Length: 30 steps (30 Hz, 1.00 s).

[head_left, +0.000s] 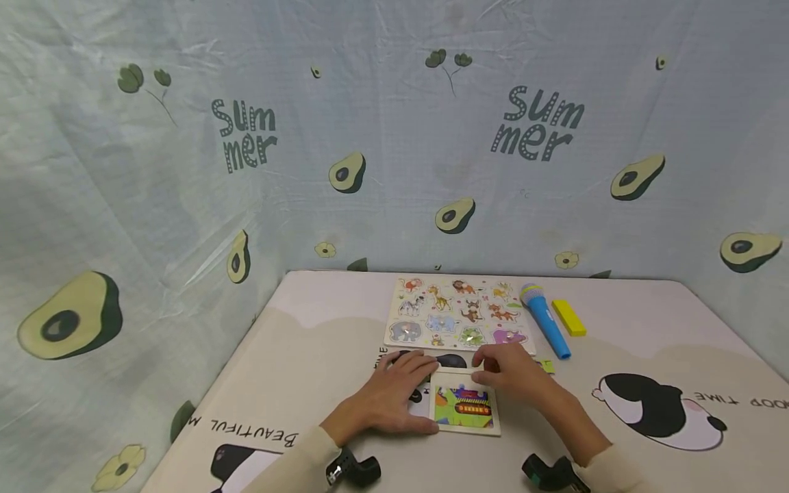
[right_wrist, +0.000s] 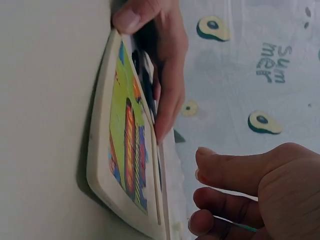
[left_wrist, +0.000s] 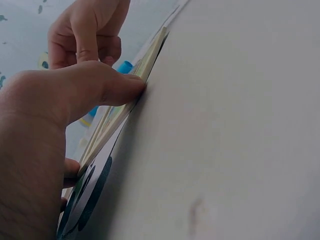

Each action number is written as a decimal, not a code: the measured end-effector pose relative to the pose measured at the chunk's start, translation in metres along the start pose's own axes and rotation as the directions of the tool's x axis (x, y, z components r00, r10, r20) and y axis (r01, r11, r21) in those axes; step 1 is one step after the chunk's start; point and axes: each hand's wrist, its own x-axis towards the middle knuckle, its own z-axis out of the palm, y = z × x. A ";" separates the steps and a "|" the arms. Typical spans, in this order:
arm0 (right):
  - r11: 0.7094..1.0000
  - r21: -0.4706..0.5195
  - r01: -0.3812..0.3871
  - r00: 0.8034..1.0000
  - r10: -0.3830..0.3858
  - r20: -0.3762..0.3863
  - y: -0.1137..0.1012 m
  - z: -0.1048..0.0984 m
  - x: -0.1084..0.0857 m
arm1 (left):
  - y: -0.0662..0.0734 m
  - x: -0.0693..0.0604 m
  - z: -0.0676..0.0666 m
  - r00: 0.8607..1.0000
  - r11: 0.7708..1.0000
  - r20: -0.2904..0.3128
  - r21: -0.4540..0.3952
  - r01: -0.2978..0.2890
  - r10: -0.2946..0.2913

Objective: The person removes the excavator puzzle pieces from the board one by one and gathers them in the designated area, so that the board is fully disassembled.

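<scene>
Pale and printed, the bench (head_left: 333, 335) meets an avocado-patterned backdrop (head_left: 394, 137) at its far edge. Roughly midway between its side edges lies one small picture puzzle (head_left: 464, 407); the left hand (head_left: 397, 394) has its grip clamped on the puzzle's left side. One right hand (head_left: 511, 373) hovers by the puzzle's far right corner, grip apart and unfilled. Firm left pressure and a light right fingertip should serve best. Nearer the far edge: one animal board (head_left: 454, 301), one microphone (head_left: 548, 325), one yellow block (head_left: 569, 318); one greenish piece (head_left: 547, 367) is partly hidden.
</scene>
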 end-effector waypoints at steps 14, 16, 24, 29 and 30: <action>0.993 0.036 0.110 0.981 -0.114 0.156 -0.015 0.032 0.001 | 0.000 0.001 -0.002 1.000 1.000 -0.010 0.009 -0.011 0.011; 0.995 0.020 0.098 0.984 -0.100 0.150 -0.016 0.035 0.001 | 0.000 0.001 -0.002 1.000 1.000 -0.006 0.004 -0.009 0.009; 0.998 -0.034 0.058 0.991 -0.054 0.120 -0.021 0.042 -0.002 | 0.001 0.000 -0.002 1.000 1.000 0.001 0.007 0.003 -0.003; 0.997 -0.034 0.068 0.992 -0.064 0.110 -0.020 0.044 -0.003 | 0.001 0.000 -0.001 1.000 1.000 -0.008 0.009 -0.002 0.002; 0.997 -0.029 0.069 0.992 -0.065 0.109 -0.020 0.044 -0.003 | 0.001 0.000 -0.001 1.000 1.000 -0.009 0.008 -0.004 0.004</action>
